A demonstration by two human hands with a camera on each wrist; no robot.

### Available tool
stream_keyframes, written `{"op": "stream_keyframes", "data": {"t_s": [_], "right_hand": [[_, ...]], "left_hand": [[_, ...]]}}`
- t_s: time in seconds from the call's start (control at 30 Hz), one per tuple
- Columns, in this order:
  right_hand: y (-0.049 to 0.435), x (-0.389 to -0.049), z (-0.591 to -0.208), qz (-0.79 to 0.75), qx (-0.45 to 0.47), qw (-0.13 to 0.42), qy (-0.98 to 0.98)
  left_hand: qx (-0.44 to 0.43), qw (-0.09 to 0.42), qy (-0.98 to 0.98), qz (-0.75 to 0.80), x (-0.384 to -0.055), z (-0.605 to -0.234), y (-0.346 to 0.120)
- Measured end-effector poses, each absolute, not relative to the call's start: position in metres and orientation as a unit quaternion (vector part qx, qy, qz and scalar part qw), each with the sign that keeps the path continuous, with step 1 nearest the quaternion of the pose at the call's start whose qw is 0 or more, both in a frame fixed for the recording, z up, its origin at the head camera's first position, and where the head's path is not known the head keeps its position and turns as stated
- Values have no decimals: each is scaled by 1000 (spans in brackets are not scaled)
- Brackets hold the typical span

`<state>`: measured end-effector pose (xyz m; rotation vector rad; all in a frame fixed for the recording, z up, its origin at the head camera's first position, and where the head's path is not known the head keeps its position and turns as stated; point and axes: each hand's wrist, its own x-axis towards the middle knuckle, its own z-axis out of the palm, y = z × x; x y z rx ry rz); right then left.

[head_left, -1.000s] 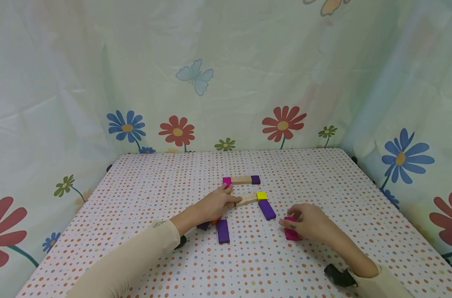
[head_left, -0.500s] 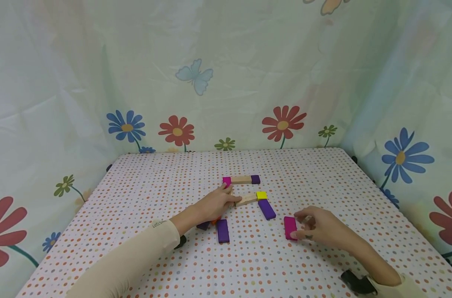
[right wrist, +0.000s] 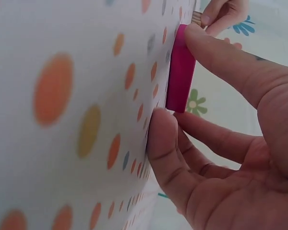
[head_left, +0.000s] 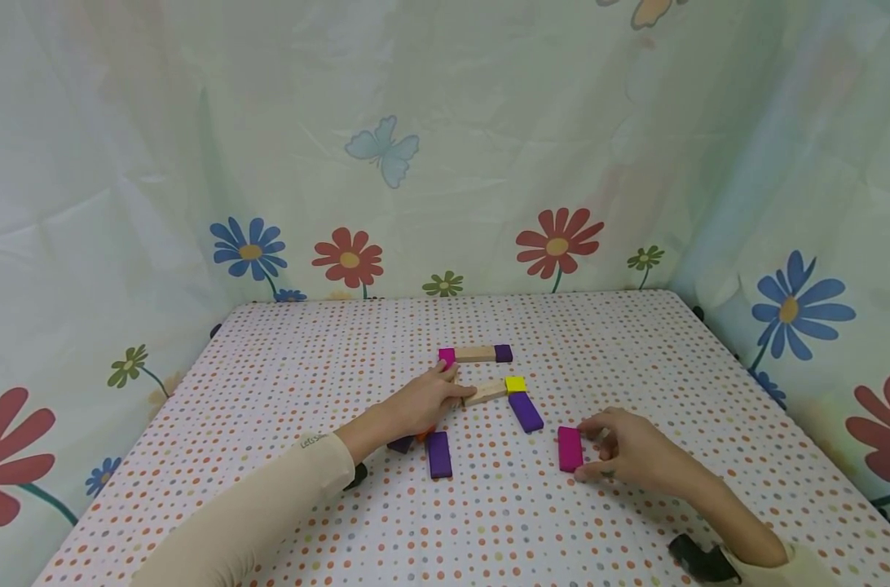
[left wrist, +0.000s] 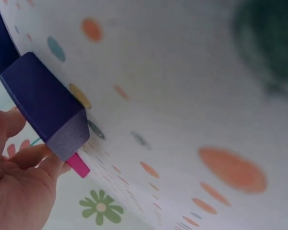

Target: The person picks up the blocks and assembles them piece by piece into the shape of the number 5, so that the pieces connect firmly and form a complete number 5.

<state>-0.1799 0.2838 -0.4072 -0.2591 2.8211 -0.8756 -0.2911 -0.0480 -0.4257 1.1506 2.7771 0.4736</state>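
Note:
In the head view my left hand (head_left: 423, 399) reaches over the blocks, one fingertip at a small pink block (head_left: 447, 355) and another at the left end of a bare wooden block (head_left: 485, 393). Whatever lies under its palm is hidden. In the left wrist view a purple block (left wrist: 43, 96) partly covers its extended fingers. My right hand (head_left: 628, 448) has thumb and fingertips at the two ends of a larger pink block (head_left: 570, 449), which lies flat on the table. The right wrist view shows that pink block (right wrist: 181, 72) spanned between thumb and fingers.
A yellow block (head_left: 515, 384) adjoins the wooden one, with a slanted purple block (head_left: 526, 412) below it. Another wooden block (head_left: 475, 355) ends in a small purple one (head_left: 503, 353). A purple block (head_left: 439, 455) lies near the left forearm. The table (head_left: 328, 342) has a dotted cover.
My right hand has shifted right, from over the larger pink block to its right side, uncovering its top. The left hand has stayed in place.

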Motion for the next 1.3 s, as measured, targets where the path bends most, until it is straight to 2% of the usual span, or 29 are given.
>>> {"op": "stream_keyframes", "data": {"t_s": [0.57,1.3], "right_hand": [[255,-181,-406,-247,-59,86,963],[239,-182,-407,-214,-74,72,971]], "left_hand": [[380,49,910,157,-292,-426,-49],[388,40,906,161,-290,-426,-49]]}}
